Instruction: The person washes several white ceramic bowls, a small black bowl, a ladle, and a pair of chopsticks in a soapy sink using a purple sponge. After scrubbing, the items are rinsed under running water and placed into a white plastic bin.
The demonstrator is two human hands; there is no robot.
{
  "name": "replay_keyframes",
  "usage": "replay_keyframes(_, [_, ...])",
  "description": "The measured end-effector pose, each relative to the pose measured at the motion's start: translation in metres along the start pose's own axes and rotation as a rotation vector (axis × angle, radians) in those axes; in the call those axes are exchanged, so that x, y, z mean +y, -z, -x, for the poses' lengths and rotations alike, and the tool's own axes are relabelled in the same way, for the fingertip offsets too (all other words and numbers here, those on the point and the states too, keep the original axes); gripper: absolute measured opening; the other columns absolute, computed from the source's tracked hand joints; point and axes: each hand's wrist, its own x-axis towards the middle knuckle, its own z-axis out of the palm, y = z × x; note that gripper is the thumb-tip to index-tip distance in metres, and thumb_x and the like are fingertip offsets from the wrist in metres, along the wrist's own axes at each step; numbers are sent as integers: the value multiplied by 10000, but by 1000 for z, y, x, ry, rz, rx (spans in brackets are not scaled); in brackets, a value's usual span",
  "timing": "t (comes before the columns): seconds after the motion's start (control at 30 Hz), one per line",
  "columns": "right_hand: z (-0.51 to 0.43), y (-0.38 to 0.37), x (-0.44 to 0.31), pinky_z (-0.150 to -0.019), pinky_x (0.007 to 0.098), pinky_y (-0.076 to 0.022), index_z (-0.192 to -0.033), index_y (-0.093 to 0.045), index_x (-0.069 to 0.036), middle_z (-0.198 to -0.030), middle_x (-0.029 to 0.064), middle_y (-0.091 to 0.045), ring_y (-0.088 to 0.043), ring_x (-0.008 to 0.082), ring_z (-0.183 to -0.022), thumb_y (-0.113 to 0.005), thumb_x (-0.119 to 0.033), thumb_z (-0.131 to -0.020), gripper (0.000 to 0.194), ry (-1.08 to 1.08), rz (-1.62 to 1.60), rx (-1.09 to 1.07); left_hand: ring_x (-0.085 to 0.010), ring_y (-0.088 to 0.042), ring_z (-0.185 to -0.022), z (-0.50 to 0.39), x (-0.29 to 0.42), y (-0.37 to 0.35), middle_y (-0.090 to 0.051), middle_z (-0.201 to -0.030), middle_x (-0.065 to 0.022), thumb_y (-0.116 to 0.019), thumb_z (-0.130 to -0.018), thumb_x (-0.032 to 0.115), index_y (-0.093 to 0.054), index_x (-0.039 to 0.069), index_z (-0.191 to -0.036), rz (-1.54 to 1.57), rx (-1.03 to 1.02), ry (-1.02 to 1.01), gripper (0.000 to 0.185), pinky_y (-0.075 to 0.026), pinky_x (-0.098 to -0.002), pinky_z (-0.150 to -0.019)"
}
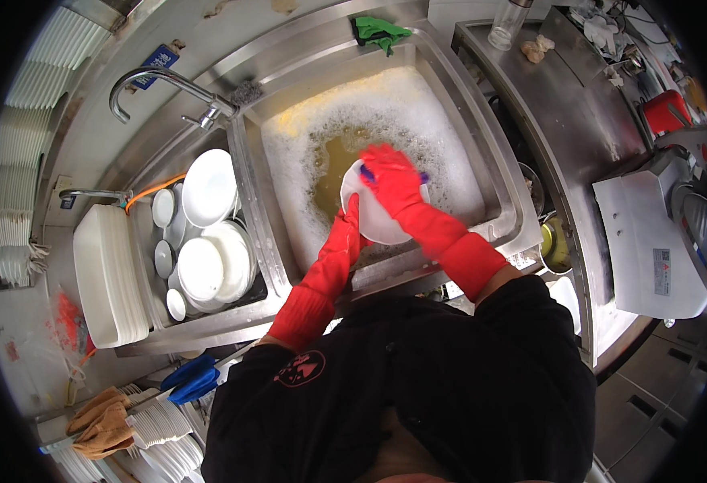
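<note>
Both of my hands wear long red rubber gloves. My left hand (350,224) grips the lower left edge of a white dish (383,224), which is tilted above the soapy water (333,163). Over the dish's upper part lies my right hand (391,175), slightly blurred. A purple scrubbing pad or cloth (424,179) sticks out from under that hand, pressed against the dish. Part of the dish is hidden by the right glove. Thick white foam (450,157) rings the murky water in the stainless steel sink basin (459,102).
Washed-looking white plates and bowls (201,268) fill the left basin, beside stacked white rectangular trays (103,278). A chrome faucet (166,75) stands behind the divider, near a steel wool scrubber (246,92). A green cloth (382,33) hangs at the back rim. Right is a steel counter (562,96).
</note>
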Motion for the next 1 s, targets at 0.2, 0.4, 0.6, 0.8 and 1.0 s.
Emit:
replay_keyframes(0.2, [38,-7,-37,-1165,421,-409,-1394,-656,-155,-1462,142,-611,-547,310,-1371,-701,-326,-950,478,144,-388,-308,-327,-639,-1232,-30,-9,20,-594,-1432,-132,-568,-1031,552,-497,173,-1479,671,-21,-50,591,-584,-497,-947])
replay_keyframes(0.4, [42,58,-8,-922,348,-544,-1325,-695,-61,-1210,87,-731,-687,192,-1020,-663,-193,-1016,337,-1065,-689,-824,-265,-713,-977,-72,-17,62,-738,-1157,-132,-742,-972,176,-627,51,-1355,91,476,-304,419,-576,-402,-838])
replay_keyframes(0.6, [54,49,30,-747,294,-536,-1304,-701,-46,-975,22,-701,-620,121,-800,-683,-91,-1008,300,-564,-979,-360,-197,-696,-909,-150,-79,92,-751,-1065,-108,-748,-962,140,-668,-4,-1269,91,561,-379,349,-565,-329,-769])
replay_keyframes(0.8, [66,72,45,-708,270,-522,-1363,-647,-36,-948,23,-699,-616,111,-780,-622,-111,-1052,321,-579,-1076,-269,-272,-676,-1003,-162,-112,56,-694,-1174,-137,-719,-980,159,-580,1,-1339,179,406,-39,417,-587,-427,-789])
replay_keyframes(1.0, [73,94,58,-642,304,-547,-1397,-610,-41,-956,74,-743,-646,142,-701,-579,-201,-1088,349,-753,-1258,-134,-387,-644,-1176,-115,-51,28,-616,-1359,-186,-671,-1001,155,-474,24,-1444,312,319,47,502,-609,-584,-871])
